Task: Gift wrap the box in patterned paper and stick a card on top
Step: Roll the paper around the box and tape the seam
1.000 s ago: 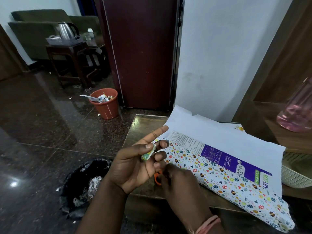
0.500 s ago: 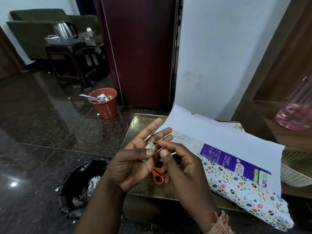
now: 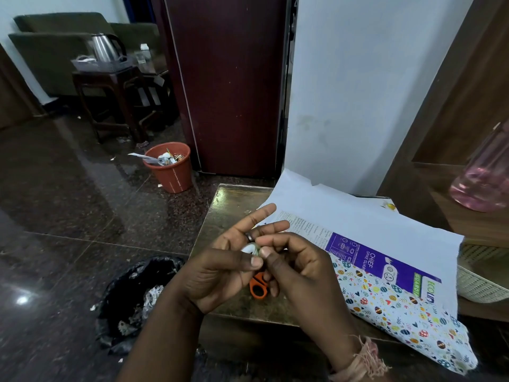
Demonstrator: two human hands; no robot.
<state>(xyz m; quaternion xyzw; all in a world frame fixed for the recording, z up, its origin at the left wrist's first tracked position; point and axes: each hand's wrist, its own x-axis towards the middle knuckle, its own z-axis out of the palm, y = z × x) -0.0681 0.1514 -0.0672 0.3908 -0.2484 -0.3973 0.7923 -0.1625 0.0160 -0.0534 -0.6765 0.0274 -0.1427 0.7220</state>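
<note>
A long purple and white box (image 3: 380, 264) lies on patterned wrapping paper (image 3: 391, 304) spread over a small brown table (image 3: 234, 202). The paper's white back (image 3: 358, 216) stands up behind the box; its printed side folds over the box's near face. My left hand (image 3: 220, 274) holds a small roll of tape (image 3: 251, 248) between thumb and fingers, above the table's front left part. My right hand (image 3: 294, 268) pinches at the roll with thumb and forefinger. Orange-handled scissors (image 3: 258, 288) lie on the table under my hands, mostly hidden.
A black-lined bin (image 3: 135, 299) stands on the floor left of the table, a terracotta bin (image 3: 170, 169) further back. A white woven basket (image 3: 479, 279) and a pink bottle (image 3: 484, 180) sit on shelves at right. A dark door (image 3: 228, 78) and white wall stand behind.
My right hand has risen from the scissors on the table to the tape roll in my left hand and now picks at it. The box and paper have not moved.
</note>
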